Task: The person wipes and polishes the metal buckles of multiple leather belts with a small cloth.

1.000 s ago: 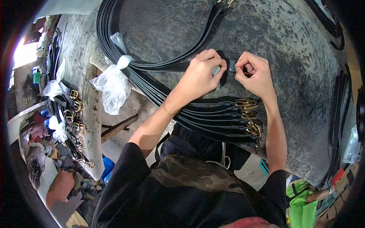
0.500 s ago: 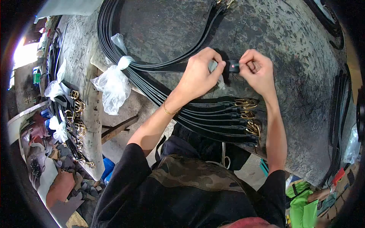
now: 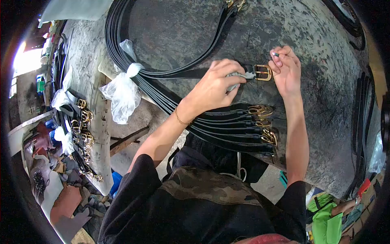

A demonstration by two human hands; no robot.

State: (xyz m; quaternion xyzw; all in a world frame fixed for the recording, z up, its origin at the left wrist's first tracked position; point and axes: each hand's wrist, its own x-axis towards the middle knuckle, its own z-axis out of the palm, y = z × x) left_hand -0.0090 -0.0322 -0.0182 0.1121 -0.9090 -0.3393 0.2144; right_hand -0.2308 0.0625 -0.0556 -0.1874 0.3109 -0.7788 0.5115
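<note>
My left hand (image 3: 219, 83) is closed around a crumpled pale rag (image 3: 237, 77) and rests on the end of a black belt (image 3: 183, 73). The belt's gold buckle (image 3: 263, 72) sticks out to the right of the rag. Just beyond the buckle, my right hand (image 3: 287, 70) is raised with its fingers curled. A small dark bit (image 3: 276, 54) shows at its fingertips, too small to name. Below my hands, several black belts with gold buckles (image 3: 264, 122) lie side by side. Their straps are bundled by a knotted clear plastic bag (image 3: 124, 93).
The belts lie on a worn, stained table (image 3: 325, 110). More belts with gold buckles (image 3: 86, 130) hang at a pale board on the left. Leather scraps (image 3: 67, 199) are heaped below. Black straps (image 3: 361, 126) lie along the right edge, near a green bag (image 3: 325, 219).
My right hand has moved up and right, away from my left. The gold buckle now shows at the belt end. My left hand with the rag stays near the same place.
</note>
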